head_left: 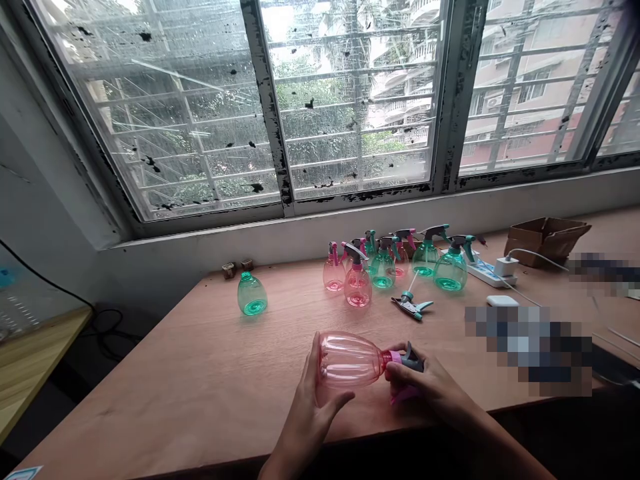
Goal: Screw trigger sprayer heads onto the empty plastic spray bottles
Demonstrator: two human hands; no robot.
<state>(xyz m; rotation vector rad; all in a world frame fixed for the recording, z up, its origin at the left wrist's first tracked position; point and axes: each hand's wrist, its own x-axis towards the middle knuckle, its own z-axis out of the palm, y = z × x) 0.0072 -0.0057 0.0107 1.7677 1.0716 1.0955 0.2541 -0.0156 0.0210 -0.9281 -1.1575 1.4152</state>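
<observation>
A clear pink spray bottle (350, 360) lies sideways in the air between my hands, above the front of the table. My left hand (313, 407) cups its base, with the fingers behind it and the thumb along the underside. My right hand (423, 380) is closed around the grey and pink spray head (411, 363) at the bottle's neck. Beyond them on the table, a loose green and grey spray head (412, 307) lies with its tube pointing up and back. A green bottle without a head (253, 295) stands upright at the left.
Several pink and green spray bottles (357, 288) stand grouped near the window wall. To their right are a white power strip (487, 272), a white charger case (503, 301) and an open cardboard box (545, 241). Two small brown blocks (229, 271) sit at the back left. Blurred patches cover items at right.
</observation>
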